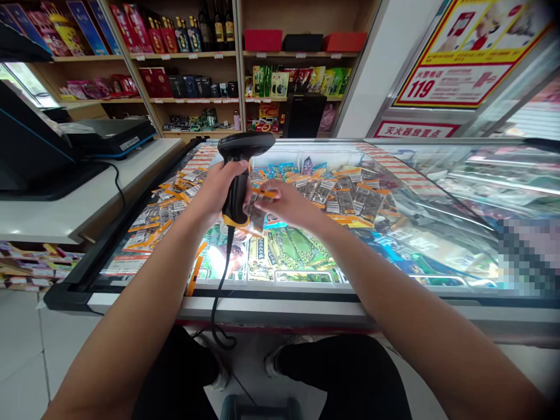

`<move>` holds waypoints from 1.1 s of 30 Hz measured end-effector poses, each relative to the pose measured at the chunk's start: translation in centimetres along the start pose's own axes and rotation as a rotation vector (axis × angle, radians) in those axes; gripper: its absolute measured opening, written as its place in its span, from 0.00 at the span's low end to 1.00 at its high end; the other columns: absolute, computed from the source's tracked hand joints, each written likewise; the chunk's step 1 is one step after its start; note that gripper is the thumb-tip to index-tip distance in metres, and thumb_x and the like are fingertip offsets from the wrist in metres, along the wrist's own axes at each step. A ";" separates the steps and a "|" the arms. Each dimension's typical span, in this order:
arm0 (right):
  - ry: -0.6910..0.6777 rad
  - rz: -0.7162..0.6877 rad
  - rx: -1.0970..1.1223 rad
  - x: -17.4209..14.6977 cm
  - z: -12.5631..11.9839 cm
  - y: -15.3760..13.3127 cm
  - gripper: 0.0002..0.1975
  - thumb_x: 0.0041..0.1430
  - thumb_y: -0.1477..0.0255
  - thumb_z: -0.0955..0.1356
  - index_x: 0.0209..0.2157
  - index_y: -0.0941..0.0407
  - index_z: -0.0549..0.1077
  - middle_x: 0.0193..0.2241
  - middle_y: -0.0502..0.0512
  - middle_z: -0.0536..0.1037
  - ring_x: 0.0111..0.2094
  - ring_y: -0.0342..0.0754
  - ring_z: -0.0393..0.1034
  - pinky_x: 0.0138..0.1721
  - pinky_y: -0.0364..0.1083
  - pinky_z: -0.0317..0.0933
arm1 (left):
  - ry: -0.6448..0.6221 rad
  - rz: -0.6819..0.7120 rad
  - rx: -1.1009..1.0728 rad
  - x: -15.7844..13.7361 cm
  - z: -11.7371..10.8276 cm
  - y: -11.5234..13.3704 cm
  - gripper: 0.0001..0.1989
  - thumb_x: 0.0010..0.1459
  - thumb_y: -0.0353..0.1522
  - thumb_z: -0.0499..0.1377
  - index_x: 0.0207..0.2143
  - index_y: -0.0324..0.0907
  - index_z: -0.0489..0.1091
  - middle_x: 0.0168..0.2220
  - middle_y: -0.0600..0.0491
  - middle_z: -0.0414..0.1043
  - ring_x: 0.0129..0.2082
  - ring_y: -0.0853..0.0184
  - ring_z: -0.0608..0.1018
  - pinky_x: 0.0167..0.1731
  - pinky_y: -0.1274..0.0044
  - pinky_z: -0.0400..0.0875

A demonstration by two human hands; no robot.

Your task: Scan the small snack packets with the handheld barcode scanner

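Observation:
A black barcode scanner (246, 144) with yellow trim stands upright in my left hand (217, 188), its handle inside the closed fingers. Its cable hangs down over the freezer's front edge. Close beside the handle, my right hand (289, 203) pinches a small packet (257, 219) with an orange strip and a see-through or grey body. Whether the packet touches the scanner cannot be told. Both hands are above the glass top of a chest freezer (280, 306). Similar packets (345, 198) lie spread on the glass at the right, and more packets (151, 219) at the left.
Frozen goods in green bags (300, 248) show through the glass. A white counter (65, 216) with a black scale (109, 137) stands at the left. Shelves (188, 56) of boxes and bottles line the back, and a red-yellow sign (464, 52) hangs at the right.

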State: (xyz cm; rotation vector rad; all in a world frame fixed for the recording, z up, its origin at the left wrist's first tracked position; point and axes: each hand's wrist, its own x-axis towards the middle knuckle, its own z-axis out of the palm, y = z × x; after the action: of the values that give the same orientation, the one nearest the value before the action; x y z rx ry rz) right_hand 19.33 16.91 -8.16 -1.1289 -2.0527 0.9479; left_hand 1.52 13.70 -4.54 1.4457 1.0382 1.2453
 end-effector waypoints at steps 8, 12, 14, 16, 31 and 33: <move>0.306 0.065 -0.102 1.6 -5.0 3.0 0.22 0.63 0.61 0.70 0.55 0.56 0.72 0.42 0.63 0.76 0.40 0.57 0.72 0.37 0.53 0.68 | -0.105 -0.091 0.059 0.0 0.1 -0.4 0.11 0.55 0.40 0.58 0.29 0.43 0.62 0.17 0.55 0.71 0.14 0.70 0.70 0.14 0.80 0.62; 0.358 0.116 -0.194 1.9 -5.7 3.4 0.20 0.64 0.63 0.69 0.54 0.58 0.74 0.40 0.62 0.76 0.38 0.54 0.72 0.40 0.52 0.65 | -0.163 -0.144 0.118 -0.3 0.3 -0.3 0.11 0.57 0.40 0.57 0.29 0.42 0.63 0.17 0.54 0.72 0.14 0.71 0.70 0.14 0.80 0.61; 0.356 0.117 -0.199 2.0 -5.7 3.5 0.19 0.65 0.64 0.69 0.53 0.59 0.75 0.38 0.60 0.77 0.37 0.53 0.72 0.40 0.51 0.64 | -0.182 -0.158 0.144 -0.4 0.3 -0.4 0.13 0.59 0.41 0.56 0.28 0.42 0.64 0.18 0.53 0.72 0.14 0.71 0.70 0.14 0.80 0.61; 0.352 0.104 -0.195 2.1 -5.7 3.5 0.17 0.65 0.66 0.69 0.52 0.59 0.75 0.37 0.60 0.77 0.37 0.53 0.72 0.39 0.51 0.64 | -0.205 -0.158 0.156 -0.4 0.1 -0.5 0.13 0.60 0.41 0.56 0.28 0.42 0.64 0.18 0.53 0.72 0.15 0.71 0.70 0.15 0.80 0.62; 0.292 -0.107 -0.805 1.2 -1.8 3.8 0.25 0.67 0.57 0.64 0.60 0.53 0.71 0.65 0.66 0.63 0.66 0.69 0.52 0.63 0.66 0.50 | -0.031 -0.046 0.044 0.3 0.2 -0.7 0.11 0.55 0.42 0.56 0.31 0.43 0.63 0.17 0.55 0.71 0.15 0.69 0.71 0.16 0.79 0.63; 0.119 -0.111 -0.850 1.0 -0.1 3.2 0.28 0.66 0.51 0.63 0.60 0.50 0.72 0.67 0.63 0.61 0.68 0.71 0.49 0.64 0.68 0.46 | -0.027 -0.041 0.044 0.4 0.1 -0.7 0.12 0.55 0.42 0.57 0.30 0.43 0.64 0.17 0.54 0.71 0.15 0.69 0.70 0.16 0.79 0.63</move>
State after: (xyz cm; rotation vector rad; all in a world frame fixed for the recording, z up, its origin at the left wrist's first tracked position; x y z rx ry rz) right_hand 20.40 19.01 -10.54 -1.3974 -2.4403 -0.1011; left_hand 1.64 14.19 -5.16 1.4631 1.0782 1.1775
